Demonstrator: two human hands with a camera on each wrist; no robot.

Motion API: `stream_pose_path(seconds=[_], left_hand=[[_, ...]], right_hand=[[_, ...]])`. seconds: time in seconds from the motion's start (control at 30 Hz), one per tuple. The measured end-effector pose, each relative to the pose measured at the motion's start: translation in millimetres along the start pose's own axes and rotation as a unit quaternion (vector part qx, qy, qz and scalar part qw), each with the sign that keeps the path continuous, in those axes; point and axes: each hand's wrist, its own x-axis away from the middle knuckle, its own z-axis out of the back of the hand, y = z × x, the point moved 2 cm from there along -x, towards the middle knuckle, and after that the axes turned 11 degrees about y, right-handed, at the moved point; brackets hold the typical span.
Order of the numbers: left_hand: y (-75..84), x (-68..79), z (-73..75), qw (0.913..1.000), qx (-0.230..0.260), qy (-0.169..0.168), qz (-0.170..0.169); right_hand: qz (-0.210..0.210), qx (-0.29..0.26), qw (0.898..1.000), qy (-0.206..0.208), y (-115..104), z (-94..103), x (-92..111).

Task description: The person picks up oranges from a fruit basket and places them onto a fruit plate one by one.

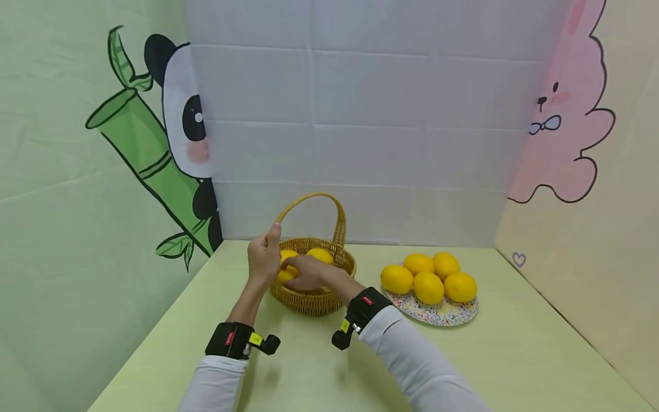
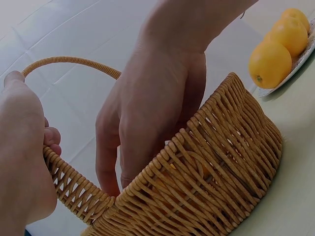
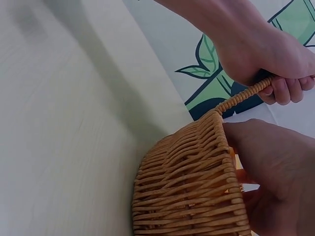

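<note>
The right hand (image 1: 309, 273) partly covers yellow fruit (image 1: 286, 276) in the basket (image 1: 308, 303) (their number is unclear). The left wrist view's edge crops the plate (image 1: 443, 316), and print on the wrist tags (image 1: 255, 339) is illegibly small.

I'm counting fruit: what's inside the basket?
Inside the basket, at least two lemons show, with the right hand among them. The hand and basket's front hide whatever lies lower.

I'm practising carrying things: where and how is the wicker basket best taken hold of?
Probably the top of its handle, coming from above. The handle arches high over the basket's rim and the yellow fruits inside, and the head view shows its crown uncovered.
</note>
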Motion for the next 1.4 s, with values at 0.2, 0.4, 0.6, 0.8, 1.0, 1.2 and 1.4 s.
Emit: stream_pose_path(seconds=[0.2, 0.4, 0.6, 0.8, 1.0, 1.2, 1.4], left_hand=[[24.0, 9.7, 7.8, 0.9999, 0.005, -0.007, 0.005], [36.3, 11.7, 12.0, 0.9998, 0.013, -0.014, -0.009], [16.8, 3.4, 6.3, 0.9999, 0.007, -0.008, -0.003], [-0.6, -2.0, 5.0, 0.9999, 0.004, -0.013, -0.01], [-3.0, -3.3, 8.1, 0.9997, 0.006, -0.02, -0.009], [-3.2, -4.6, 10.1, 0.9996, 0.002, -0.027, -0.004], [-3.7, -6.0, 12.4, 0.9996, 0.005, -0.026, -0.005]], right_hand=[[-0.023, -0.015, 1.0, -0.012, 1.3, -2.5, 0.2], [-0.042, -0.029, 0.999, -0.012, 3.1, -1.5, 0.5], [-0.055, -0.041, 0.998, -0.007, 5.3, -2.1, -1.1], [-0.07, -0.052, 0.996, 0.004, 4.5, -3.0, -1.2], [-0.072, -0.06, 0.995, 0.042, 4.8, 4.1, -0.5], [-0.068, -0.073, 0.993, 0.07, 6.8, 13.8, 5.7], [-0.065, -0.089, 0.989, 0.099, 10.2, 26.0, 15.3]])
